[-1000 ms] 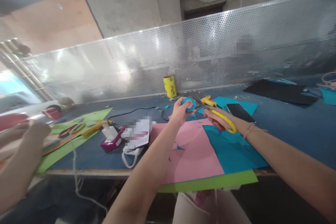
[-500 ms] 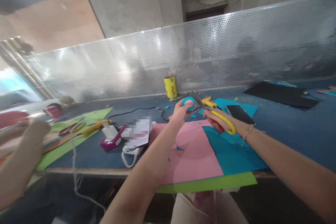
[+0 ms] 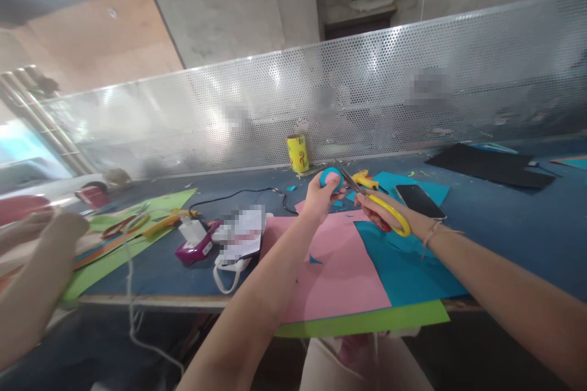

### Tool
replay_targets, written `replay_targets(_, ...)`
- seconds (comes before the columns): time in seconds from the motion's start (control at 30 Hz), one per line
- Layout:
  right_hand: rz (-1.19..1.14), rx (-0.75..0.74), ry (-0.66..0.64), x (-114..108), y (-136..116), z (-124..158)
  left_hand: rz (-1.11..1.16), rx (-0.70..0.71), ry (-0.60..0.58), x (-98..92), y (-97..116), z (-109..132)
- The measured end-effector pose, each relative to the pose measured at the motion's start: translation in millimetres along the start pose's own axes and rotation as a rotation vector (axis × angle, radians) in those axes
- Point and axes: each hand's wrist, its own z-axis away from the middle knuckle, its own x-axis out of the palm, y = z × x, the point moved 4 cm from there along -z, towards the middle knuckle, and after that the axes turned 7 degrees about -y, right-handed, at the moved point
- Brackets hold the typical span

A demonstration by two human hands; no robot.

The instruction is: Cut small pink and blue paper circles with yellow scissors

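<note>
Paper in pink [image 3: 339, 281] lies below both hands. The right hand [image 3: 398, 203] is wrapped around scissors [image 3: 353, 181] — blade gap too small to judge — and the left hand [image 3: 320, 197] pinches a blue round [image 3: 329, 171] just beside the blades. Should that pinch slip or turn, a blade could spoil the edge or nick a fingertip. Beyond the right hand lies a glue gun [image 3: 364, 179]; beyond the left, a yellow can [image 3: 299, 154].

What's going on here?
Someone's left hand holds up a small blue piece, and the right hand holds scissors, their blades close beside it. Below, a pink sheet bearing blue scraps and a blue sheet lie on the table. A phone lies off to the right.
</note>
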Motion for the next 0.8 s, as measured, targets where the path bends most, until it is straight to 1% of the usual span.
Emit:
replay_targets(0.13,-0.012,0.011,0.01,0.7,-0.9,1.1,0.056,0.007,-0.002,0.1,2.1,1.1)
replay_targets(0.27,-0.044,0.024,0.03,1.7,-5.7,2.4,0.06,0.008,0.001,-0.1,4.8,1.4)
replay_targets(0.47,-0.104,0.067,0.037,3.3,-1.2,0.9,0.036,0.041,0.08,-2.7,5.3,1.1)
replay_targets(0.63,-0.095,0.036,0.038,3.6,1.4,-0.1,0.02,0.024,0.032,-0.7,4.8,1.3)
replay_targets(0.8,-0.075,0.051,0.011,4.2,-1.1,0.7,0.017,0.025,-0.009,1.6,4.9,0.2)
